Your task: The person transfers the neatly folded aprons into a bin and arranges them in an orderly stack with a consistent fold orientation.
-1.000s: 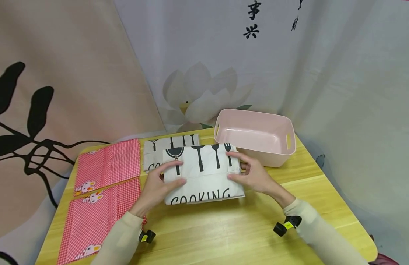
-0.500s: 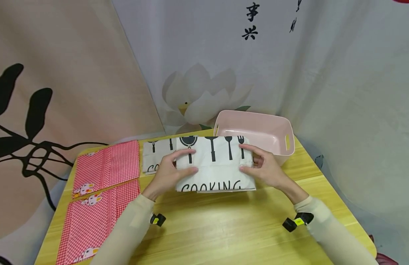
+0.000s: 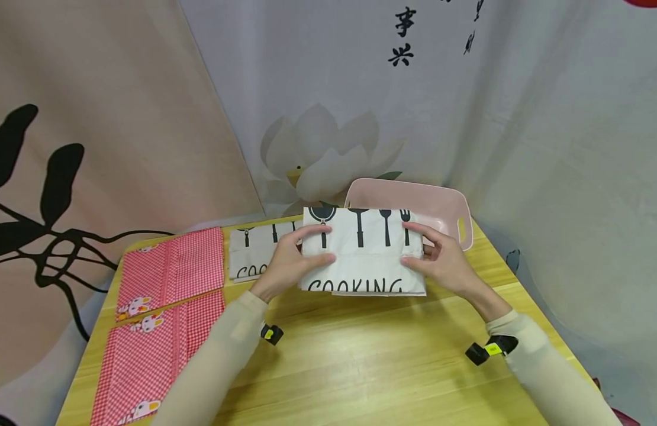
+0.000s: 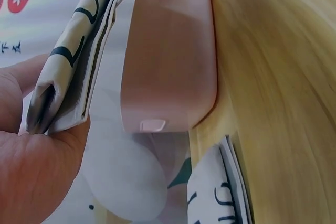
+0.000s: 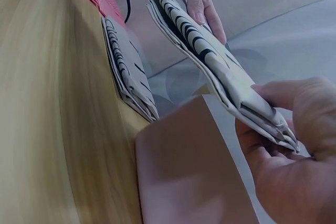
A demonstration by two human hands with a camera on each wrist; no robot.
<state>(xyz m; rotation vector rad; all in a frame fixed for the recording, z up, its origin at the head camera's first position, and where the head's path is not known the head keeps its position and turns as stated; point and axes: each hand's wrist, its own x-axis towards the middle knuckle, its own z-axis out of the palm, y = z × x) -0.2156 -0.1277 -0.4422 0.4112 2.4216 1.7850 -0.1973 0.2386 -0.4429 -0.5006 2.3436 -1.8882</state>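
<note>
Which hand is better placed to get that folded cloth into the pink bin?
Probably the right hand: it grips the right end of the folded white cloth, in front of the pink bin. The left hand grips the other end, left of the bin.

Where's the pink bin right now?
In the head view, the pink bin sits at the back of the table, right of centre, partly hidden by the folded white COOKING cloth held by the left hand and right hand.
</note>
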